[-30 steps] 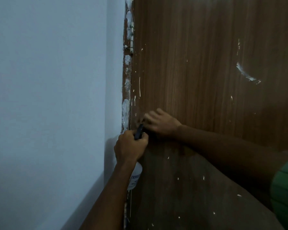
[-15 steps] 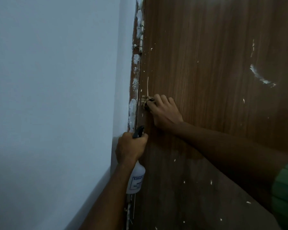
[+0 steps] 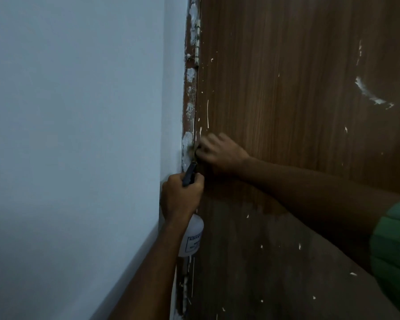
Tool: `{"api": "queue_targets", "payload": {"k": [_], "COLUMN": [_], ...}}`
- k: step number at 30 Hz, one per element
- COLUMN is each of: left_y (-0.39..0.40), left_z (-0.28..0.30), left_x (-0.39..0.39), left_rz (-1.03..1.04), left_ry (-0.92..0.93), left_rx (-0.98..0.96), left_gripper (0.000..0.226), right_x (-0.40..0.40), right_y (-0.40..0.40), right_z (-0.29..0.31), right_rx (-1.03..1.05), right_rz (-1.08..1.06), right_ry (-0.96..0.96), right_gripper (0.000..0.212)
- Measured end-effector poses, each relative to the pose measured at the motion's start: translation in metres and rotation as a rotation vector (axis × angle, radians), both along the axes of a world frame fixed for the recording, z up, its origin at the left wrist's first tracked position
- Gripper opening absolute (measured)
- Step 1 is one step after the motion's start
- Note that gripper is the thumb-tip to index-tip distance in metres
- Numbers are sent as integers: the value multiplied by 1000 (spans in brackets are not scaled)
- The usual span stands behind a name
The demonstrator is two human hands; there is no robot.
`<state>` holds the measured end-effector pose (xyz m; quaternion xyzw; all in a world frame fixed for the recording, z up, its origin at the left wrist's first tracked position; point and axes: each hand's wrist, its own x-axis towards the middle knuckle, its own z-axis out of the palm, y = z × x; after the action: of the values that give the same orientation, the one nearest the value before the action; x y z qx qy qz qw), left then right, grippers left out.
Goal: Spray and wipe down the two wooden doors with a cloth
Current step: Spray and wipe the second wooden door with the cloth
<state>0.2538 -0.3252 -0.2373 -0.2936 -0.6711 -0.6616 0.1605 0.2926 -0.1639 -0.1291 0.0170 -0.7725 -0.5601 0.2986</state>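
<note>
A brown wooden door [image 3: 286,93] fills the right of the head view, speckled with white paint drips and one curved white smear [image 3: 370,95]. My right hand [image 3: 219,151] presses a small cloth [image 3: 195,151] against the door's left edge by the frame; only a bit of cloth shows under the fingers. Just below it my left hand [image 3: 181,197] grips the neck of a white spray bottle [image 3: 191,237] with a dark trigger head [image 3: 189,173], held upright close to the door edge.
A pale blue wall [image 3: 79,146] takes up the left half. The door frame [image 3: 188,100] between wall and door is patched with white filler, with a metal hinge [image 3: 197,45] near the top. My green sleeve [image 3: 395,255] shows at the right edge.
My right hand with the cloth went up the door edge, then slid left onto the edge beside the frame. The left hand and bottle have stayed about where they were.
</note>
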Motion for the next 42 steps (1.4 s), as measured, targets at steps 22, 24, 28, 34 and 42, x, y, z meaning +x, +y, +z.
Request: {"api": "queue_targets", "payload": {"k": [22, 24, 28, 34, 42], "left_y": [-8, -5, 5, 6, 5], "left_z": [-15, -31, -97, -135, -100], "left_x": [3, 2, 2, 6, 9], "left_rz": [-67, -80, -47, -150, -35], "left_ry": [-53, -128, -206, -225, -48], "left_rx": [88, 66, -131, -212, 24], "left_gripper": [34, 33, 26, 37, 31], "right_x": [3, 1, 9, 14, 2], "right_y": [-14, -14, -12, -12, -12], "right_z": [-84, -64, -63, -103, -176], "right_rx": [33, 0, -270, -80, -333], "right_rz": [-133, -72, -64, -95, -12], "right_ry": [-436, -256, 41, -408, -123], "right_gripper": [62, 59, 61, 57, 55]}}
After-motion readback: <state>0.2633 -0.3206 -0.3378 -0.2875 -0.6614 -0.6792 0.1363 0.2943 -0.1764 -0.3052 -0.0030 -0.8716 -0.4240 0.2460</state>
